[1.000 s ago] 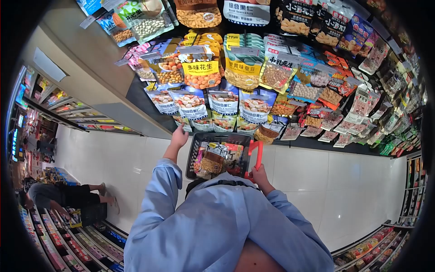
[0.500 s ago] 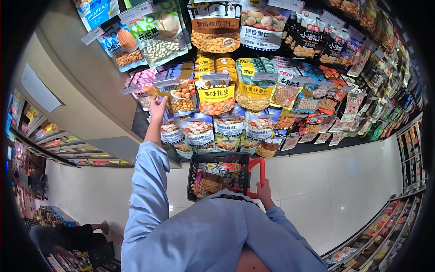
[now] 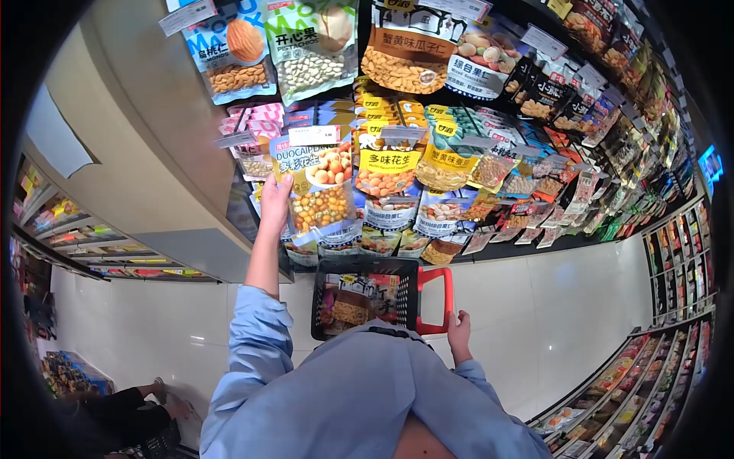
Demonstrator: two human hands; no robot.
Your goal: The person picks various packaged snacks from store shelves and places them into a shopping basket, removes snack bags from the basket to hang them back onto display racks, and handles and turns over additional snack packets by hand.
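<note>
Left hand [image 3: 275, 200] risen, gripping peanut bag [image 3: 317, 187]

So the snack rack [image 3: 474, 138] fills the wall ahead, bags hanging in rows. Left hand [image 3: 275, 200] is up on the left edge of a peanut bag [image 3: 317, 183], which sits at the rack's left end, just left of another hanging peanut bag [image 3: 386, 170]. Pistachio bag [image 3: 313, 46] hangs above those. Shopping basket [image 3: 365, 298] is below the rack, right in front of the body, with packets [image 3: 359, 298] inside. Right hand [image 3: 459, 330] is just right of the basket handle [image 3: 437, 300]. Another person [image 3: 130, 413] is far down-left by the low shelves [image 3: 69, 375].
</note>
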